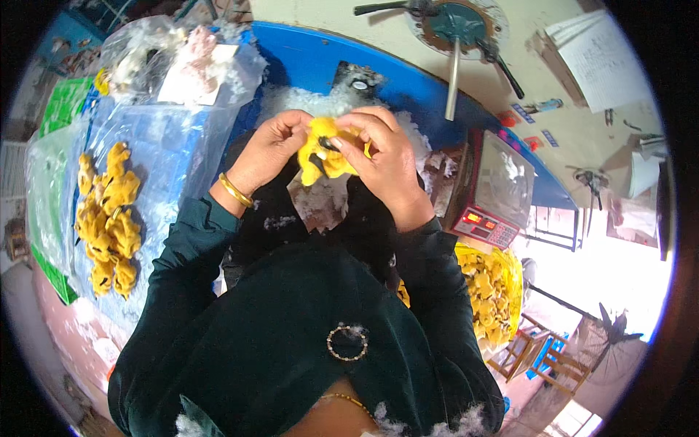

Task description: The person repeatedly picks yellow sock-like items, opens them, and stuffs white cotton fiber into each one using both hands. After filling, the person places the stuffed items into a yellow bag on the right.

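A small yellow plush toy [319, 154] with dark patches is held up in front of me, above my lap. My right hand [389, 156] is closed around its right side, with the thumb pressed on its front. At the toy's upper left edge, my left hand [269, 153] has its thumb and fingers pinched together. Whatever lies between those fingertips is too small or hidden to tell. White fluffy stuffing [291, 102] lies behind the hands, and tufts of it cling to my dark clothes.
Several yellow plush pieces [109, 218] lie on a blue plastic-covered surface at left, beside a clear bag of stuffing [138, 58]. To the right stands a red scale [488, 226] with a lit display. A yellow bag [491, 291] below it holds many yellow pieces. A metal-rod fixture [453, 73] stands at the back.
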`<state>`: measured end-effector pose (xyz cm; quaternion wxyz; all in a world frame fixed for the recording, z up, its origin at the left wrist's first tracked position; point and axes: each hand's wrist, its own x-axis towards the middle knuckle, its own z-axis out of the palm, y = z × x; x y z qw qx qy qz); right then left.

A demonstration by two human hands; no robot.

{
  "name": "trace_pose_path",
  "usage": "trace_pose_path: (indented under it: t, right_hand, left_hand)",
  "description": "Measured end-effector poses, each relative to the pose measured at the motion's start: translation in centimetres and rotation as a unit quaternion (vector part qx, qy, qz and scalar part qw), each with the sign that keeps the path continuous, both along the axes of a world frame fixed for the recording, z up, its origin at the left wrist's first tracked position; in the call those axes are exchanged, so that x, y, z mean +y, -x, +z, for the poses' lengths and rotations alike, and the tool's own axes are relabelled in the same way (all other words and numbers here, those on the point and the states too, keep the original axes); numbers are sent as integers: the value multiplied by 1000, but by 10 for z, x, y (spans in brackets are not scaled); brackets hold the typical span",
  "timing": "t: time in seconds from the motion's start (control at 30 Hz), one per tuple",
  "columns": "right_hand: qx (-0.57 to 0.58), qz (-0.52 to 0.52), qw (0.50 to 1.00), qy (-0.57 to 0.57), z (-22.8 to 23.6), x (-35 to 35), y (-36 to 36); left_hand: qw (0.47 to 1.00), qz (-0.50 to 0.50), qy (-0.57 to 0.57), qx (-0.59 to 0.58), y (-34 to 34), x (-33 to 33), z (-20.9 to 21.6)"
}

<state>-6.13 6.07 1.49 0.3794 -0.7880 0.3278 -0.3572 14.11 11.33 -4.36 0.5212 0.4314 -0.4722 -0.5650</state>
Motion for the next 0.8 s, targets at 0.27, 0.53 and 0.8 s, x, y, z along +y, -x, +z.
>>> trace_pose_path:
  t: [0.27, 0.53, 0.8]
  right_hand:
    - [93, 225, 863, -443, -30, -8, 69]
    - [-7, 140, 952, -273, -21, 8, 92]
    - [197, 17, 971, 136, -29, -13, 111]
  left_hand:
    - [954, -255, 71, -144, 49, -13, 22]
    - [967, -239, -12, -87, 75, -11, 26]
    - [906, -270, 158, -285, 80, -43, 30]
